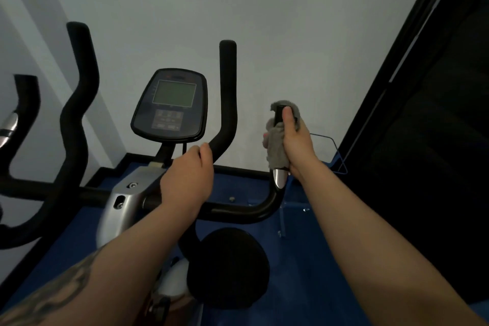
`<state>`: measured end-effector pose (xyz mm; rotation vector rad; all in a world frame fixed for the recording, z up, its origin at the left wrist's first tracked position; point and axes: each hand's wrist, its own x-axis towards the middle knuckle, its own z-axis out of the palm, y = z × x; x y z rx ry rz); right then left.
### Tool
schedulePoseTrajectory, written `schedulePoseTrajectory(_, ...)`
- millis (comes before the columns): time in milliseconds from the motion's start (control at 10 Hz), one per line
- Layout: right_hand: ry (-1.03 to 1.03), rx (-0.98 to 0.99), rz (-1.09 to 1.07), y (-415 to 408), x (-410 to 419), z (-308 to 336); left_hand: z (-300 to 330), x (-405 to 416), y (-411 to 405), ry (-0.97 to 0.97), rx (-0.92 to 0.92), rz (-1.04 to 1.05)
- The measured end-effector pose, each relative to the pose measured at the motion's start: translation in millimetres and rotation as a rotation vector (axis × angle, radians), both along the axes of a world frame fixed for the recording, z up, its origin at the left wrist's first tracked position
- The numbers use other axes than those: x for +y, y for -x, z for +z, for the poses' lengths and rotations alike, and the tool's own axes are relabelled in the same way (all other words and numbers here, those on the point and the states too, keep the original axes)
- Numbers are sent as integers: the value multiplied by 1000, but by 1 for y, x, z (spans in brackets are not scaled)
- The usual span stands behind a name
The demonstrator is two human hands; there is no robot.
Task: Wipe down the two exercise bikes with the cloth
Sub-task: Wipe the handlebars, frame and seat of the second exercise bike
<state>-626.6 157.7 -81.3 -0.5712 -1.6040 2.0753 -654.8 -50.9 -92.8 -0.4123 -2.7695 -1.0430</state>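
A person's two bare forearms are reaching up from the bottom of the frame toward an exercise bike (127,198) at the centre. The right hand (296,140), right of centre, is gripping a grey cloth (275,145) wrapped around the outer right handlebar grip (278,114); the thumb is pressing along the grip's black tip, and the other fingers are hidden behind the cloth. A silver sensor plate (278,177) is showing just below the cloth. The left hand (189,180), at the centre, is curling its fingers around the bend of the inner upright handlebar (228,92), with the fingertips out of sight behind the bar. The console (170,106) with its greenish screen is sitting just above that hand; its labels are too blurred to read. The black saddle (229,267) is lying at lower centre, very dark. A tattoo on the left forearm is smeared and cut off at the lower left corner. At the left edge, black handlebars (76,103) are only partly showing; whether they belong to a second bike cannot be told. The blue floor (304,259) is lying beneath, and a dark panel (436,114) is filling the right side.
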Motion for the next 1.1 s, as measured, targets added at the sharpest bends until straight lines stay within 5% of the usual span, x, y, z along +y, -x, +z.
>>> schedulePoseTrajectory(300, -474, -201, -205, 6, -5, 21, 3, 0, -2, 20, -26, 1)
schedulePoseTrajectory(500, -325, -330, -149, -16, -17, -12, 7, -1, -8, 50, 40, -83)
schedulePoseTrajectory(700, -114, -100, 19, 4, 2, 19, 5, -1, -5, 116, 61, -95)
schedulePoseTrajectory(900, -576, -244, -151, -11, -10, 3, 6, -3, -1, 198, 64, -107)
schedulePoseTrajectory(1000, -934, -128, -243, -22, -5, 11, 6, -5, -2, 283, 95, -128)
schedulePoseTrajectory(1100, -1551, 28, -224, -22, 7, 31, 8, -5, -2, 330, 90, -150)
